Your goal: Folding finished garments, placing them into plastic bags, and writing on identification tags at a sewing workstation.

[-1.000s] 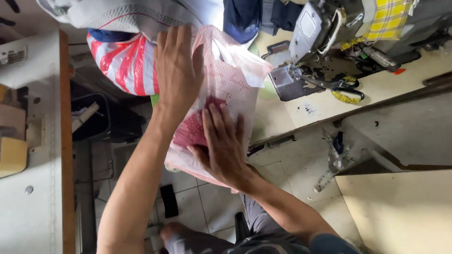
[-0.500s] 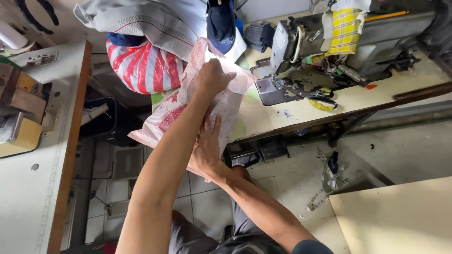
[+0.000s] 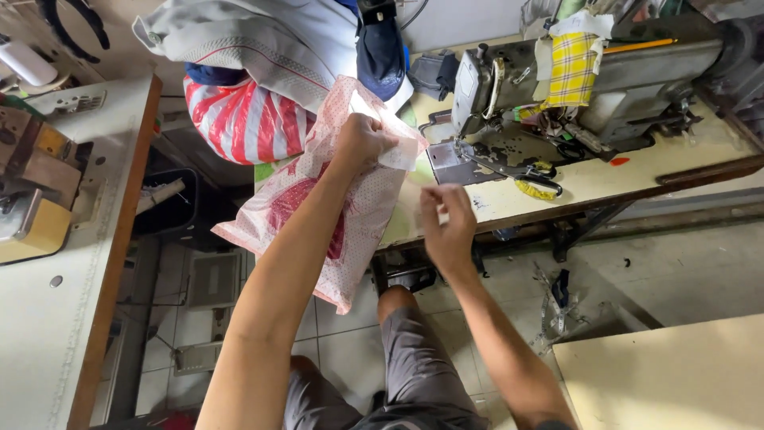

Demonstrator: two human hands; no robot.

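A single head-worn camera looks steeply down from above the seated person's shoulders, close enough that both forearms fill the lower frame. It faces the sewing table (image 3: 637, 171), whose near edge crosses mid-frame, with a second table (image 3: 48, 334) along the left edge and tiled floor (image 3: 350, 350) below.

- Bright, even daylight with soft, faint shadows.
- The table (image 3: 637, 171) top by the sewing machine (image 3: 605, 87) is lit strongest, near washed out.
- Under the table it is dim.
- Right hand (image 3: 447, 227) slightly motion-blurred; bag (image 3: 362, 207) and left hand (image 3: 362, 143) fairly sharp.
- Wide-angle bend at the edges.
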